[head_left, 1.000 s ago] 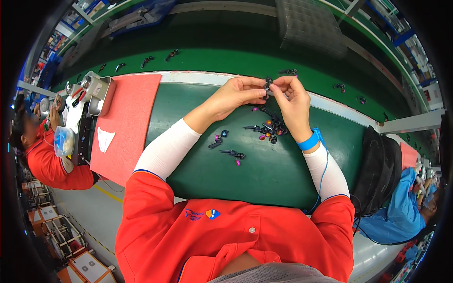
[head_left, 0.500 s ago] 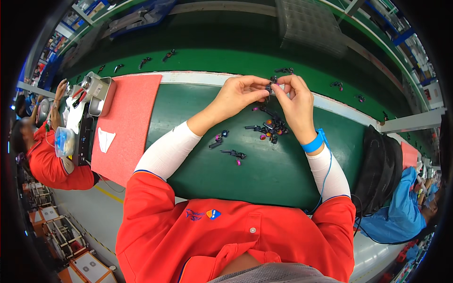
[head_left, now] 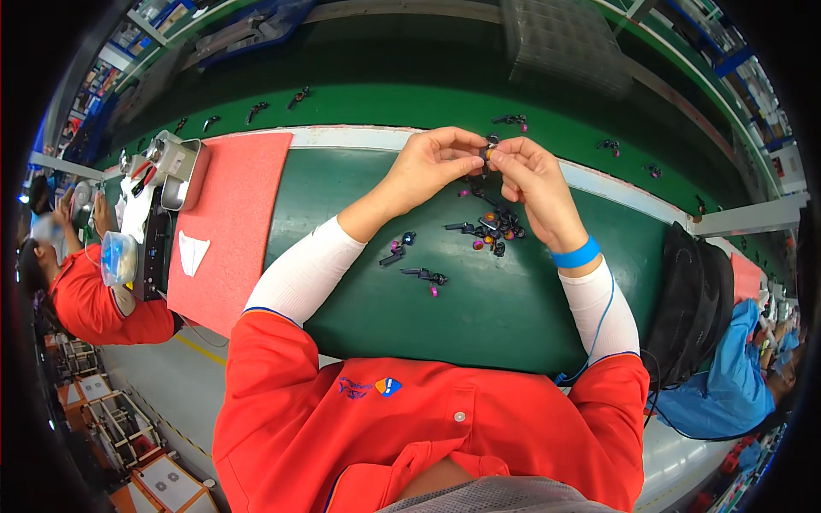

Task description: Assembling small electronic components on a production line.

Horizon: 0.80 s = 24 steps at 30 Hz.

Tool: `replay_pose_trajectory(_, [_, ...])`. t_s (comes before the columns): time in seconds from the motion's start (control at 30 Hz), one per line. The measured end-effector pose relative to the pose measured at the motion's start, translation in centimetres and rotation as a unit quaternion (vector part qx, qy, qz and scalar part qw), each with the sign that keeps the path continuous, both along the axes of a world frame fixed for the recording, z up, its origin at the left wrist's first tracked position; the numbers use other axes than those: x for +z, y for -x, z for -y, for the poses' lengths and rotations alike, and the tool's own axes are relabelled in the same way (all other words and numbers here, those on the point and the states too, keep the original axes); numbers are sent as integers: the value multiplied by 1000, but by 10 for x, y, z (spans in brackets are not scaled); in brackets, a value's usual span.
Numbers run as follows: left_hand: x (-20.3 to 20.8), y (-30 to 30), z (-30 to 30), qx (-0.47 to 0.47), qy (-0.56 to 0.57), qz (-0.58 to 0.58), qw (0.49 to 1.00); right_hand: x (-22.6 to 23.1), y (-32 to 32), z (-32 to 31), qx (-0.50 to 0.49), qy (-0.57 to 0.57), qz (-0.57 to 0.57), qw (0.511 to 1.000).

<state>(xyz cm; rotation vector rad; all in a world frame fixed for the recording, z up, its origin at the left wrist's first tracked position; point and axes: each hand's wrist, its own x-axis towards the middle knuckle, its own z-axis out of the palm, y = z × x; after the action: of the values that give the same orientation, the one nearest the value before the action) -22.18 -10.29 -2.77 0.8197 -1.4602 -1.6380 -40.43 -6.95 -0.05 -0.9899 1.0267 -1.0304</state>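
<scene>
Above the far edge of the green work surface, my left hand (head_left: 432, 169) and my right hand (head_left: 537, 178) meet fingertip to fingertip. Both pinch one small black part (head_left: 490, 154) with an orange-yellow spot; the fingers cover much of it. Just below them lies a pile of similar small black parts (head_left: 489, 227) with pink and orange round pieces. Nearer my left forearm rest a few loose ones, including a black part (head_left: 425, 276) with a pink ring (head_left: 434, 291) beside it. A blue wrist strap (head_left: 576, 255) circles my right wrist.
Beyond a white rail (head_left: 351, 137) runs a green belt (head_left: 368, 107) carrying spaced black parts. At left are a red foam mat (head_left: 244, 197), a metal tray (head_left: 190, 181) and a person in red (head_left: 90, 295). A black bag (head_left: 691, 308) and a person in blue (head_left: 723, 376) are at right.
My right hand has turned, its fingers curling more beside the held part, and its wrist has shifted slightly right. Parts on the belt have moved left. The person at left has moved their hands.
</scene>
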Motion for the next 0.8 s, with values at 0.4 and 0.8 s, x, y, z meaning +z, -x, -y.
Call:
replay_pose_trajectory(0.4, [-2, 0, 0, -24, -78, -72, 994, -13, -11, -7, -55, 27, 9, 998])
replay_pose_trajectory(0.8, [3, -3, 3, -45, -130, -92, 986, -21, -17, -10, -78, 100, -21, 992])
